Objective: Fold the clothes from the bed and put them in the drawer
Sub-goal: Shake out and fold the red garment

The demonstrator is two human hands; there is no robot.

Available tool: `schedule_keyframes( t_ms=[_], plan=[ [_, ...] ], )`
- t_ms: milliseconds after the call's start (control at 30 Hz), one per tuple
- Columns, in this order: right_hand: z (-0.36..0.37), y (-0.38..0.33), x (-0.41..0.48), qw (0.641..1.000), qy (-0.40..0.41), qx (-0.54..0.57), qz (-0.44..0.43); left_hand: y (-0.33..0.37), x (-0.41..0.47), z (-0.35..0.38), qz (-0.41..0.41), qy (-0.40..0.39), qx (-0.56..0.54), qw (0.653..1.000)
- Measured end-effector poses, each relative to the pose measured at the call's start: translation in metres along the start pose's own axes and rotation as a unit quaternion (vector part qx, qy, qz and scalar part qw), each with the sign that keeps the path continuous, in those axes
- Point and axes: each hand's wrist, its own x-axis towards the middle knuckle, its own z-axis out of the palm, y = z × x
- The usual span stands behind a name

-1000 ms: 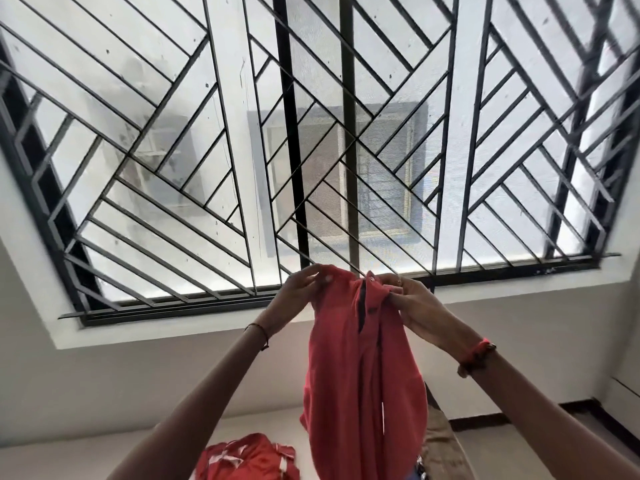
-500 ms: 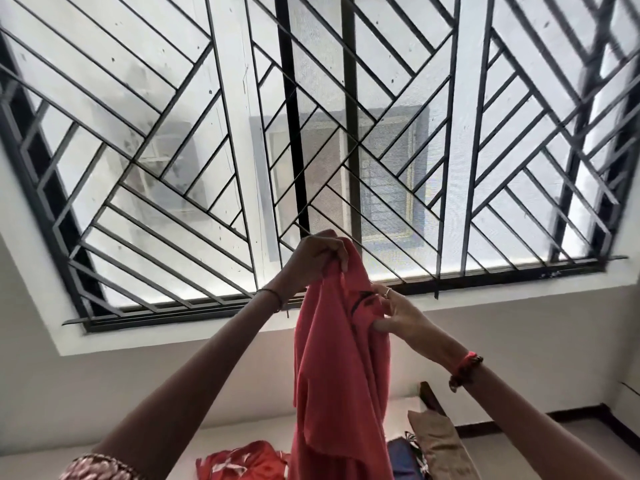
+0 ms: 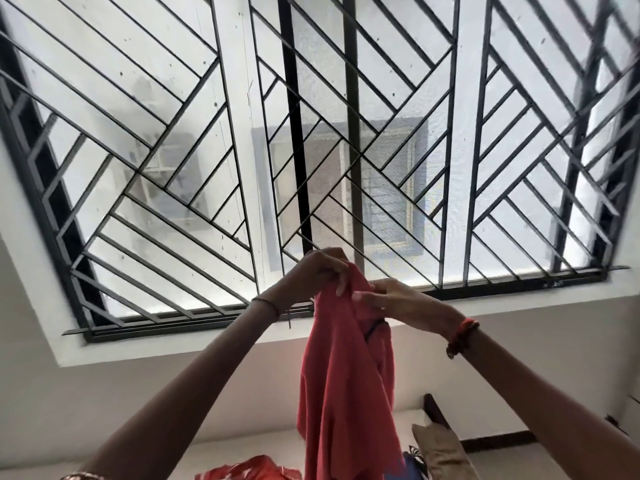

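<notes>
Up high, left hand [image 3: 320, 271] & right hand [image 3: 398, 299] both grip red garment [image 3: 346, 375] top; rest hangs below w/ hands touching.

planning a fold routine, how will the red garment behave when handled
Probably floppy: the red garment hangs limp in long folds from the left hand and right hand. Likely light, since both hands hold it up by its top edge alone. It may bunch when laid down.
</notes>
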Motion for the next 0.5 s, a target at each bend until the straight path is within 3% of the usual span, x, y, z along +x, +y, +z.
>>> schedule_keyframes(
  t_ms=[133,267,367,500],
  plan=[
    [0.004,0.0,0.002,0.998,0.062,-0.007,-0.028,-0.005,-0.01,-0.004,-0.026,-0.002,-0.043,0.999],
    [0.009,0.0,0.005,0.995,0.094,-0.001,-0.043,-0.014,-0.032,0.006,-0.112,-0.043,-0.111,0.987],
    [0.01,-0.001,0.008,0.994,0.101,-0.003,-0.04,-0.018,-0.05,0.02,-0.199,-0.101,-0.068,0.972],
    [0.004,-0.008,0.003,0.991,0.111,-0.059,-0.038,-0.016,-0.057,0.031,-0.2,-0.058,0.057,0.976]
  ],
)
